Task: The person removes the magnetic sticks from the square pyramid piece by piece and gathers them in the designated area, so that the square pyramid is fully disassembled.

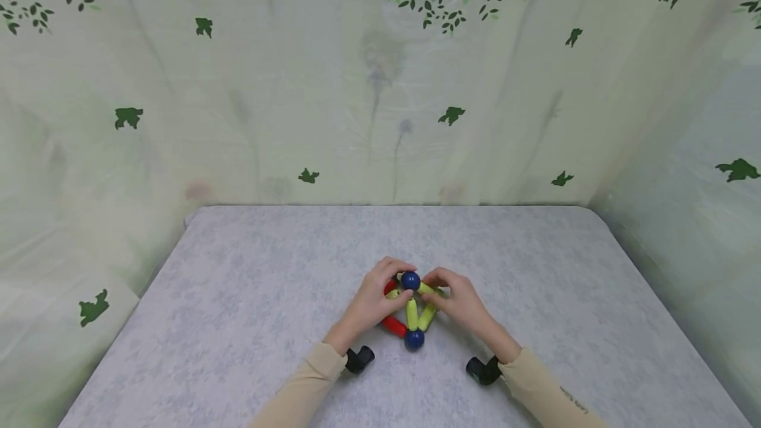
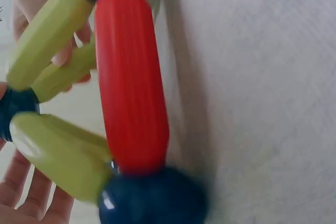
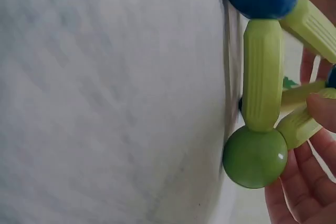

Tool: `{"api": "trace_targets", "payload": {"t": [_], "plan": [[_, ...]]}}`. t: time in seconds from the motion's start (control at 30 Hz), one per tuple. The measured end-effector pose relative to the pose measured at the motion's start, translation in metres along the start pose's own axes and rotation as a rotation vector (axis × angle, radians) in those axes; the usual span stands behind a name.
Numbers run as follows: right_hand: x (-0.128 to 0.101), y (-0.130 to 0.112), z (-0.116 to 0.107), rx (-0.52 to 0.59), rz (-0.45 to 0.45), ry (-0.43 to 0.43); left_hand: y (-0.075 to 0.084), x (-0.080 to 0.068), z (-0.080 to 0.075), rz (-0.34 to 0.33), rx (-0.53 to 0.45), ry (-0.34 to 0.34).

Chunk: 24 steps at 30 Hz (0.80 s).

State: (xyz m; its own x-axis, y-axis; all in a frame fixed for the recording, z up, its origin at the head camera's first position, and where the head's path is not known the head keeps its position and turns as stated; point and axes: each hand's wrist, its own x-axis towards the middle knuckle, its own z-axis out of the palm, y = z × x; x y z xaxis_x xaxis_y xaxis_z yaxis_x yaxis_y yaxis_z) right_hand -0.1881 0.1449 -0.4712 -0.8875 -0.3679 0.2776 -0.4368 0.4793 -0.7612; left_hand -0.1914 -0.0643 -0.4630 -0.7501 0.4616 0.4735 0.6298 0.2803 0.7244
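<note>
Both hands meet over a small rod-and-ball frame (image 1: 411, 309) standing on the grey worktop (image 1: 238, 322), a little toward 6 o'clock of its middle. The left hand (image 1: 370, 302) curls its fingers round the frame from 9 o'clock, beside the red rod (image 2: 131, 77). The right hand (image 1: 460, 301) pinches it from 3 o'clock, fingers (image 3: 323, 111) on a yellow-green rod (image 3: 262, 74) near the green ball (image 3: 255, 157). 1 dark blue ball (image 1: 410, 280) tops the frame; another (image 1: 414, 339) lies at its 6 o'clock corner. A leaf-printed curtain (image 1: 380, 84) hangs behind, at 12 o'clock.
</note>
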Motion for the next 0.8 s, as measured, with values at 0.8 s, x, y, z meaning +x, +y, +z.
{"api": "trace_targets", "payload": {"t": [0.8], "plan": [[-0.016, -0.018, 0.010, 0.052, -0.029, -0.074, -0.008, -0.004, -0.009, -0.037, -0.041, 0.031]]}}
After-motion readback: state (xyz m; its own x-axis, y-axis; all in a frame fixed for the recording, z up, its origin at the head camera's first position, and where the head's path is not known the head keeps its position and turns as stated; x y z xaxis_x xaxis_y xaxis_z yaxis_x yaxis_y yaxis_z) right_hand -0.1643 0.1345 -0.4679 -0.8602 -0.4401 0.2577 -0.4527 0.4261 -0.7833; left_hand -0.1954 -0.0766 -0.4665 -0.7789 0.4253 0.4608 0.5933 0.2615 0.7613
